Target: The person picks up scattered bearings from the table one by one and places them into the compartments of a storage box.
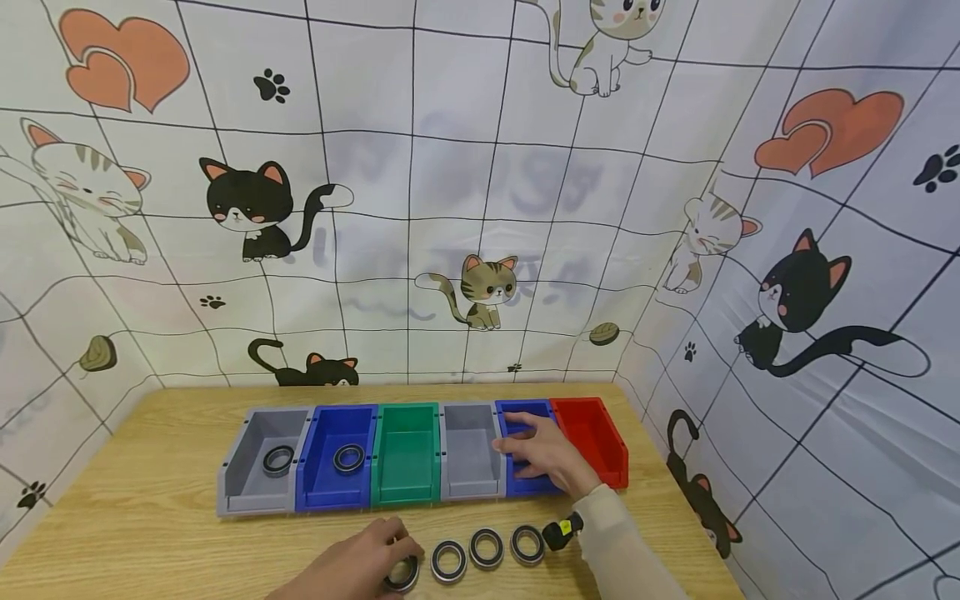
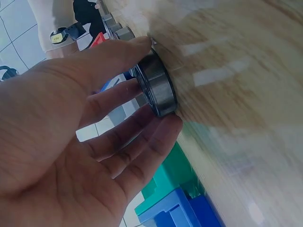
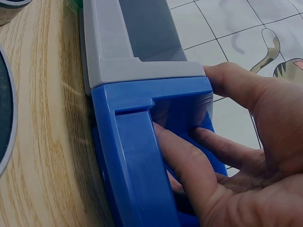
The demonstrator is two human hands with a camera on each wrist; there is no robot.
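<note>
My left hand (image 1: 366, 560) pinches a ball bearing (image 1: 402, 575) at the table's near side. In the left wrist view the thumb and fingertips lie on opposite edges of this bearing (image 2: 158, 85), which sits flat on the wood. Over the right-hand blue bin (image 1: 528, 483) my right hand (image 1: 542, 450) has its fingers spread. The right wrist view shows some fingers inside the blue bin (image 3: 142, 165) and one at the edge beside the grey bin (image 3: 142, 71); no object shows in them. Part of the bin's inside is hidden behind the hand.
Three bearings (image 1: 487, 548) lie in a row right of my left hand. The left grey bin (image 1: 258, 502) and left blue bin (image 1: 333, 497) each hold one bearing. A green bin (image 1: 407, 450), another grey bin (image 1: 472, 454) and a red bin (image 1: 596, 433) complete the row.
</note>
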